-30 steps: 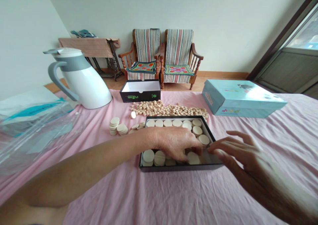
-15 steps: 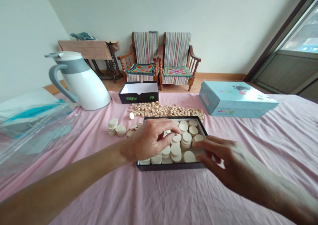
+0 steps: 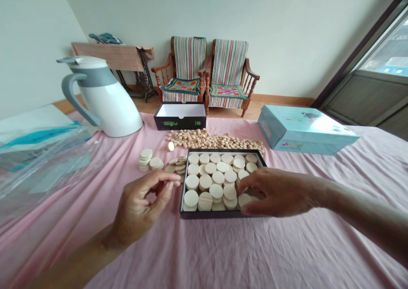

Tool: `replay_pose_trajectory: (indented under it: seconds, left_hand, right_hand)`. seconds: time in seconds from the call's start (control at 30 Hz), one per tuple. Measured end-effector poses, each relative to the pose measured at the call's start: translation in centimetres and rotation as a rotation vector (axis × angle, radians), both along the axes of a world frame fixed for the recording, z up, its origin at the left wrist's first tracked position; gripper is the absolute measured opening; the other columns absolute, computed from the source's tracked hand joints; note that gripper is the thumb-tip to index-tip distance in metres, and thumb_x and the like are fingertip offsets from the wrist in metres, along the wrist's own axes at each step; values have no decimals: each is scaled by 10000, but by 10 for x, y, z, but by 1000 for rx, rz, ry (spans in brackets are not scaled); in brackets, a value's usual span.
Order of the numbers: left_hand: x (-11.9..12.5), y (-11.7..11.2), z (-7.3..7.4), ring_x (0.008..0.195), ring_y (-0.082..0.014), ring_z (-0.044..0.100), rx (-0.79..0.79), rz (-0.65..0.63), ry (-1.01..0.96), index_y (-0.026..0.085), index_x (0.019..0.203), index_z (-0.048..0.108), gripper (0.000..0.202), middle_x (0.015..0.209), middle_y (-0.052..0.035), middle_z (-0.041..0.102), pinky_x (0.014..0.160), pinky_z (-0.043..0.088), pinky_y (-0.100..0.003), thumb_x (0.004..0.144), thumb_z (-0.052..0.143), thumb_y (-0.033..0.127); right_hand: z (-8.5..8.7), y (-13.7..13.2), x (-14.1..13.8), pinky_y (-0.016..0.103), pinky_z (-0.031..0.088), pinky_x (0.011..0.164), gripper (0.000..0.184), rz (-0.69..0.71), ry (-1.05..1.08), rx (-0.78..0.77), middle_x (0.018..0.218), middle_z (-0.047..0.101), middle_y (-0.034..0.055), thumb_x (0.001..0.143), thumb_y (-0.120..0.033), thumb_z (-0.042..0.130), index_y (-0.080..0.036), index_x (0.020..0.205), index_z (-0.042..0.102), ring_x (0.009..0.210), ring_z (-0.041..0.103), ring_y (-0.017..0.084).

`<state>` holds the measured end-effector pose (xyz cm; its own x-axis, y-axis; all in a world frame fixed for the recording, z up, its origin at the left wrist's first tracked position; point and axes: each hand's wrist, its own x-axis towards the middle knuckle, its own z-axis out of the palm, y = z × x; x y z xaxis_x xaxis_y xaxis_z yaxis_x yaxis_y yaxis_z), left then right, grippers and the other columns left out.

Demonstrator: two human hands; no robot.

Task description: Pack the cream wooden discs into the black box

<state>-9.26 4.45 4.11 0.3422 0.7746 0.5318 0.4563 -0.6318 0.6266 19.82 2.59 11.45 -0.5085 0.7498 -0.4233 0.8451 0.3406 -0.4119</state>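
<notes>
A shallow black-rimmed box [image 3: 223, 214] holds rows of stacked pale round wooden discs [image 3: 205, 182]. My left hand [image 3: 140, 204] hovers just left of the box, thumb and index finger stretched out a little apart, with nothing visible between them. Close to those fingertips lie loose discs [image 3: 181, 165] in low, leaning piles. My right hand [image 3: 270, 191] reaches over the box's right side, its thumb and fingers apart around discs at the near right corner. The fingertips touch discs there, and the hand covers part of that corner.
Small wooden beads [image 3: 219, 142] are heaped behind the box. Farther back stand an open black box [image 3: 180, 123], a light blue box [image 3: 309, 129] and a white-grey jug [image 3: 108, 102]. Clear plastic bags [image 3: 47, 165] lie at left on the pink cloth [image 3: 204, 255]. Short disc stacks [image 3: 145, 159] stand left.
My left hand has moved left, from above the box to beside the loose discs, uncovering the rows. My right hand has shifted left and farther over the near right corner.
</notes>
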Motion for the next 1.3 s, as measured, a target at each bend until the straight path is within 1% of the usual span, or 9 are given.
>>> replay_pose_trajectory:
  seconds: [0.1, 0.23, 0.37, 0.6, 0.8, 0.93, 1.03, 1.17, 1.3]
  left_hand:
    - [-1, 4, -3, 635, -87, 626, 12, -23, 23, 179, 937, 621, 119, 813, -4, 692, 564, 483, -166, 847, 549, 151]
    - [-4, 4, -6, 737, -108, 659, 14, -32, 26, 187, 950, 617, 135, 848, -5, 703, 632, 505, -172, 841, 554, 138]
    - [-4, 4, -7, 739, -109, 661, 7, -41, 36, 185, 944, 619, 131, 859, -8, 704, 636, 508, -173, 845, 546, 141]
    - [-4, 5, -8, 734, -118, 657, 4, -35, 68, 178, 943, 632, 130, 859, -17, 704, 627, 505, -180, 844, 549, 164]
    - [-5, 5, -7, 717, -119, 653, -24, -38, 74, 172, 945, 637, 136, 863, -28, 704, 622, 504, -184, 845, 545, 170]
    - [-4, 5, -5, 697, -123, 653, -32, -29, 86, 162, 923, 650, 137, 838, -35, 707, 607, 505, -186, 843, 541, 187]
    - [-4, 6, -5, 688, -127, 654, -26, -23, 91, 160, 913, 655, 140, 825, -39, 710, 601, 506, -189, 842, 539, 195]
    - [-5, 7, -6, 695, -129, 655, -22, -25, 92, 165, 924, 652, 139, 840, -40, 711, 609, 508, -194, 845, 542, 196]
    - [-5, 7, -6, 691, -127, 655, -24, -28, 94, 164, 918, 653, 141, 832, -38, 709, 600, 503, -190, 846, 535, 192]
  right_hand:
    - [-4, 3, -1, 233, 318, 523, 373, 36, -30, -16, 718, 617, 10, 800, -499, 524, -197, 962, 672, 589, 494, 119]
    - [-7, 4, -5, 282, 382, 613, 450, 80, -97, -42, 843, 664, 66, 759, -571, 540, -185, 948, 674, 722, 573, 192]
    - [-5, 6, -9, 317, 412, 641, 474, 97, -168, -56, 900, 667, 95, 720, -566, 574, -184, 986, 669, 781, 595, 238]
    - [-5, 7, -8, 335, 436, 673, 453, 101, -167, -75, 941, 665, 93, 711, -538, 591, -214, 1021, 660, 850, 604, 260]
    - [-4, 4, -10, 346, 436, 673, 440, 96, -219, -51, 931, 669, 103, 706, -520, 598, -201, 1000, 667, 833, 608, 264]
    - [6, 0, -5, 321, 416, 643, 420, 88, -181, -17, 893, 657, 80, 733, -501, 586, -211, 1028, 655, 774, 596, 227]
    - [16, -5, 2, 298, 393, 600, 434, 38, -184, -2, 849, 635, 65, 745, -514, 576, -214, 1050, 650, 714, 575, 198]
    - [21, -13, 9, 304, 401, 610, 476, -2, -208, -25, 848, 617, 64, 740, -535, 580, -216, 1089, 643, 718, 571, 198]
    - [19, -20, 11, 343, 420, 626, 444, -32, -299, -76, 840, 626, 87, 755, -532, 554, -196, 1021, 670, 725, 584, 231]
